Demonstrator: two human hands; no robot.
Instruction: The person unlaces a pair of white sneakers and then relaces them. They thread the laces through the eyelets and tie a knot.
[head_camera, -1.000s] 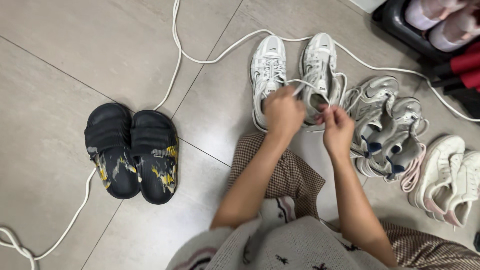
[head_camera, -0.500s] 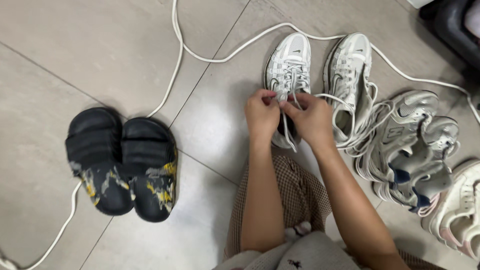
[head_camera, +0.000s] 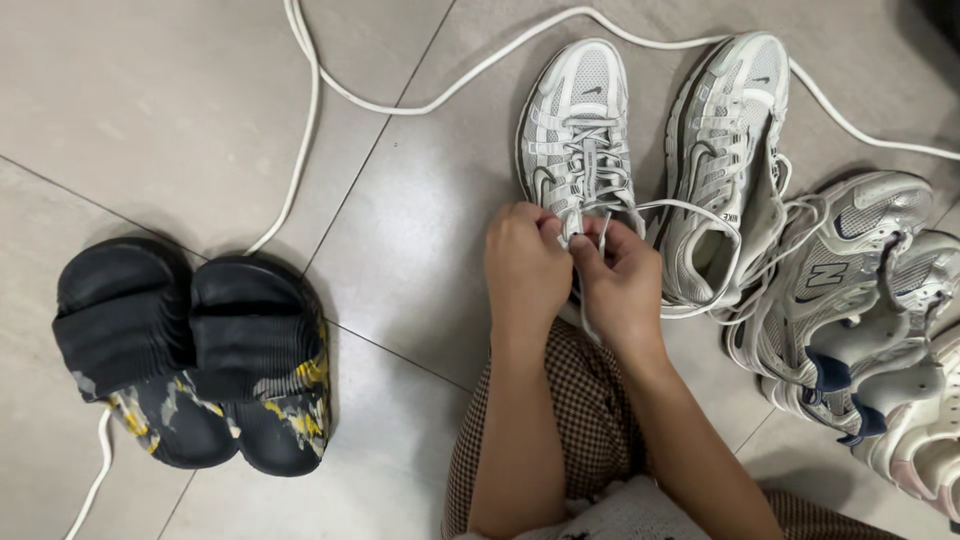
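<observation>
Having shifted from the right sneaker (head_camera: 725, 160), both hands are now pinching laces (head_camera: 590, 225). The left hand (head_camera: 525, 270) and right hand (head_camera: 620, 285) are clenched on the left sneaker's (head_camera: 575, 130) ends; tying is judged underway.

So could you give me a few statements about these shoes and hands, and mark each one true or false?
1. Both hands, left hand and right hand, pinch the laces of the left white sneaker. True.
2. The black slides lie right of the sneakers. False: they lie to the left.
3. A white cable runs across the tiled floor. True.
4. The neighbouring white sneaker is tied tight. False: its laces hang loose.
</observation>
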